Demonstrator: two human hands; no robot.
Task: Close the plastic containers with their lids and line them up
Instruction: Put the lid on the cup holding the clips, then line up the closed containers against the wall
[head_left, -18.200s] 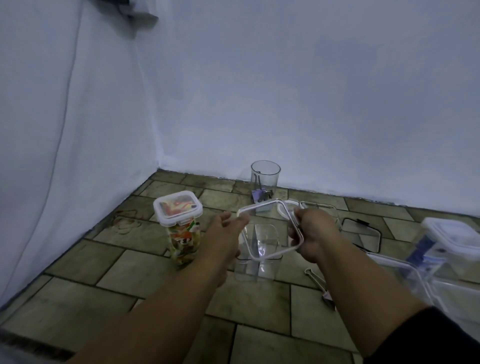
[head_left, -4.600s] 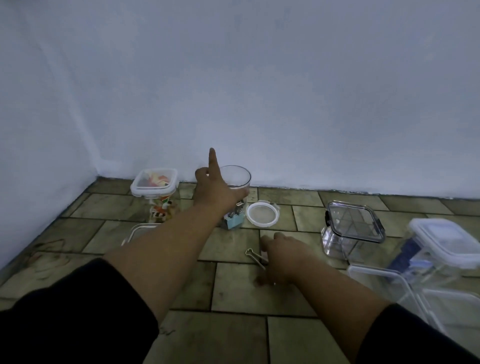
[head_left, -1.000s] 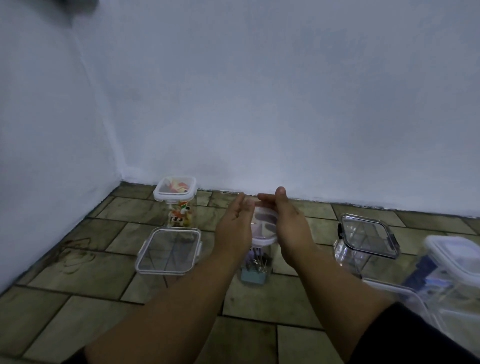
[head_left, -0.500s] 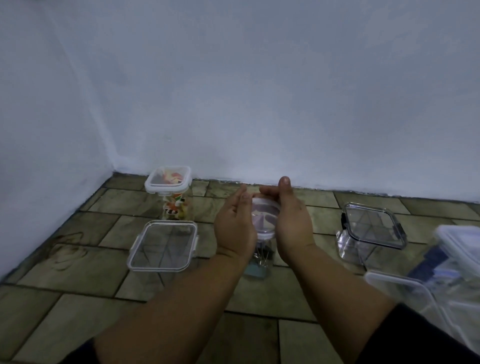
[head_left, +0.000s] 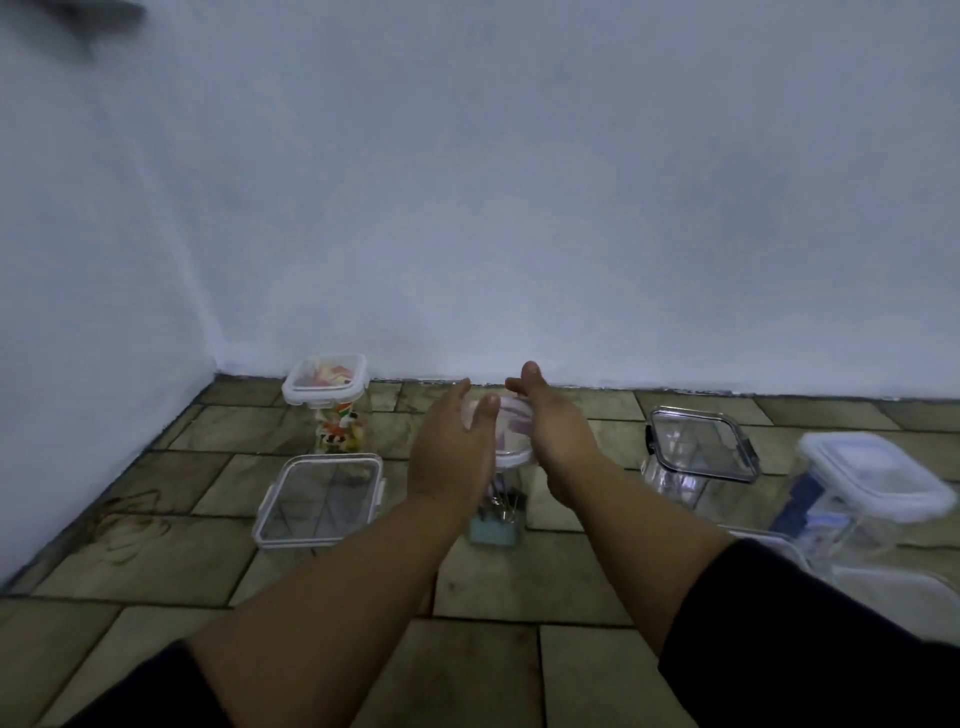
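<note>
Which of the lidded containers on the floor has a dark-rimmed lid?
The clear square container just right of the right hand. Its lid has a black rim and clips, while the others are pale-edged.

A bare corner of a plain room, perhaps in a home: two pale painted walls (head_left: 519, 208) meet over a floor (head_left: 156, 561) of worn greenish-brown tiles, with plastic kitchen containers (head_left: 319, 499) standing directly on it.
</note>
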